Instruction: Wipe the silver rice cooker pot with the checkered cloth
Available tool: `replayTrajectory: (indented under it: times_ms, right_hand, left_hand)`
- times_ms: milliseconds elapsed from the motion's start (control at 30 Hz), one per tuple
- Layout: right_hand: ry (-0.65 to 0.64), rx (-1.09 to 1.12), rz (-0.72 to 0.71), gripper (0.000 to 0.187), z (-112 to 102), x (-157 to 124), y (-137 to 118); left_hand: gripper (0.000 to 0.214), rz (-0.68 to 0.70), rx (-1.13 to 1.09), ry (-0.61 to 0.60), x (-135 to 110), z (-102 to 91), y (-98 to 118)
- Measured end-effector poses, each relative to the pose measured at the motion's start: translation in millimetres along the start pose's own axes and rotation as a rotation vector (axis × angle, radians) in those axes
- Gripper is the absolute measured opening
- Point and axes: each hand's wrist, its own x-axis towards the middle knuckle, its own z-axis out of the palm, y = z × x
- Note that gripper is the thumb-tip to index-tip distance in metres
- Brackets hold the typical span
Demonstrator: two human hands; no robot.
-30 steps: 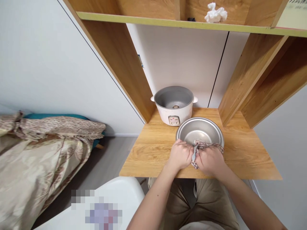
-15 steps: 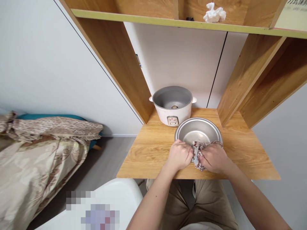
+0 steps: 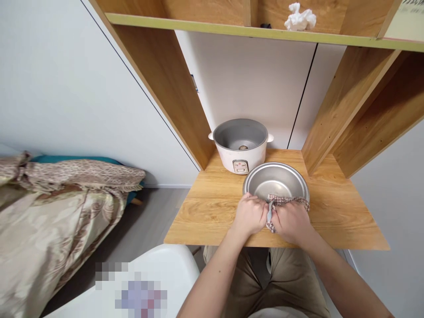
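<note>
Both hands closed: left (image 3: 249, 215) gripping spoon (image 3: 269, 213), right (image 3: 291, 221) pinching cloth (image 3: 285, 201) around it. Rub firmly along handle, over pot (image 3: 276, 179) rim.

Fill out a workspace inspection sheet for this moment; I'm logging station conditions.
Surface: wooden desk, bare wood showing.
Job's things: patterned cloth draped over the near rim of the metal inner pot; a grey utensil between the hands.
Clutter: crumpled tissue on the upper shelf.
Hands: left hand and right hand both closed at the cloth.
Cables: nothing seen.
Surroundings: open rice cooker behind the pot; bed at left; white chair.
</note>
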Motion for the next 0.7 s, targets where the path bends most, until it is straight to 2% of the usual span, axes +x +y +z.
replayTrajectory:
  times_ms: [167, 400, 533, 700]
  right_hand:
    - [-0.035, 0.013, -0.158, 0.042, -5.6, -0.2, 11.0]
    - [-0.040, 0.027, -0.231, 0.040, -2.7, -2.2, 28.3]
    - [-0.047, 0.015, -0.210, 0.042, -4.3, -2.0, 27.5]
    - [-0.039, -0.004, -0.110, 0.045, -4.0, 0.3, 11.3]
  left_hand:
    - [0.037, 0.044, -0.011, -0.002, -0.1, -2.4, -3.1]
    - [0.035, 0.069, -0.005, -0.009, -0.7, -2.7, -5.7]
    - [0.035, 0.044, 0.018, -0.016, -0.2, -2.2, -3.0]
    - [0.036, 0.007, 0.023, -0.012, -0.4, -0.5, 0.3]
